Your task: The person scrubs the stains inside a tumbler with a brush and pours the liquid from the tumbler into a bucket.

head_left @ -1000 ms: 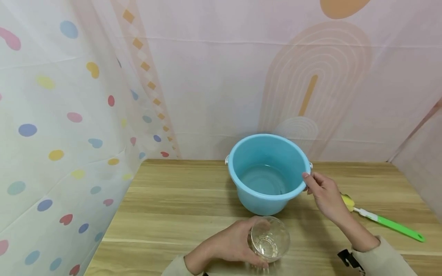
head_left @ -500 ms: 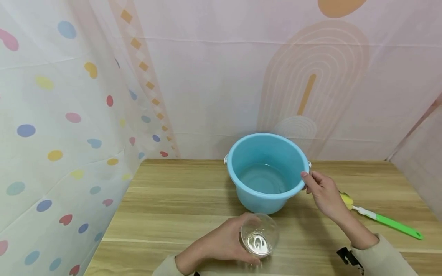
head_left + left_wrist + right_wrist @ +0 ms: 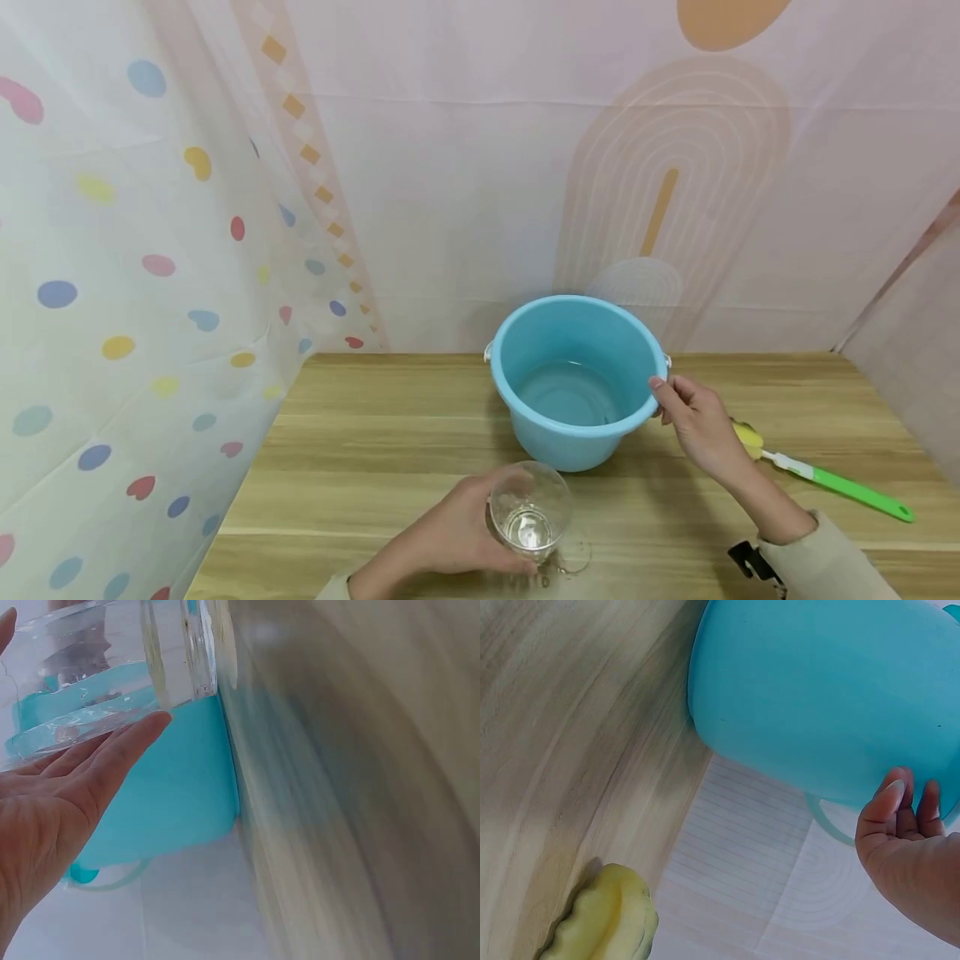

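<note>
Cup (image 3: 551, 510), transparent, is gripped by the left hand (image 3: 457, 523) in front of the blue bucket (image 3: 558, 447), well away from the back edge of the worktop (image 3: 360, 475); expect light, stiff walls, slippery if wet. Hold mid-wall. Right hand (image 3: 697, 425) pinches the bucket's rim.

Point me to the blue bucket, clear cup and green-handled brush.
blue bucket (image 3: 564, 448): head view, outer wall below the front rim
clear cup (image 3: 551, 502): head view, side wall on the image's right
green-handled brush (image 3: 834, 482): head view, green handle
</note>
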The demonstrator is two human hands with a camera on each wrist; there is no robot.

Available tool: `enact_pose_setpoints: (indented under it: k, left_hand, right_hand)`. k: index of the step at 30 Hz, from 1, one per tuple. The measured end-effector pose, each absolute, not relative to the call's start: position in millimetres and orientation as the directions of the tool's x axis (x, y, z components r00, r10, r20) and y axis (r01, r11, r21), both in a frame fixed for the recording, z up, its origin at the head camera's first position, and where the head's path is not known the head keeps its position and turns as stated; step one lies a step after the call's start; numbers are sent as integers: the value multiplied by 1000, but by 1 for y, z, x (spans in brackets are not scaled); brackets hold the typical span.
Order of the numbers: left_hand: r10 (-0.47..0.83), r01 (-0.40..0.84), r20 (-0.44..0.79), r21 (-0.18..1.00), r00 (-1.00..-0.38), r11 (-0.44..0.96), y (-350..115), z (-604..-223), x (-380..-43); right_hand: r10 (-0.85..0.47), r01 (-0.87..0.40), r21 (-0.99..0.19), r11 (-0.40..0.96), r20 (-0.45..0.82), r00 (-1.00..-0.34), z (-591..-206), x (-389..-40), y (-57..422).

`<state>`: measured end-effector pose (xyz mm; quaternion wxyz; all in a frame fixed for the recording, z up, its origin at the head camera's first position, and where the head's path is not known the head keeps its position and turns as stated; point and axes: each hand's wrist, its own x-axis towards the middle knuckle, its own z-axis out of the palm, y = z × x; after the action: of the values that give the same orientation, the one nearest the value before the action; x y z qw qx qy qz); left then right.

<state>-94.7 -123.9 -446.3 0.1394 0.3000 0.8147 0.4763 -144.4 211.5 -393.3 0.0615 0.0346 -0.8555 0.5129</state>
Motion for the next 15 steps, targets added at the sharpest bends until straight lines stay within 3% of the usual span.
enact_pose_setpoints:
  k: [10, 15]
  left_hand:
    - [547, 321, 59, 860, -835, 397, -138, -436, -95]
    - [518, 347, 120, 864, -847, 366, -142, -431, -100]
  right_hand:
    - [2, -122, -872, 474, 139, -990, -393, -146, 213]
    - [1, -126, -868, 480, 144, -990, -393, -147, 215]
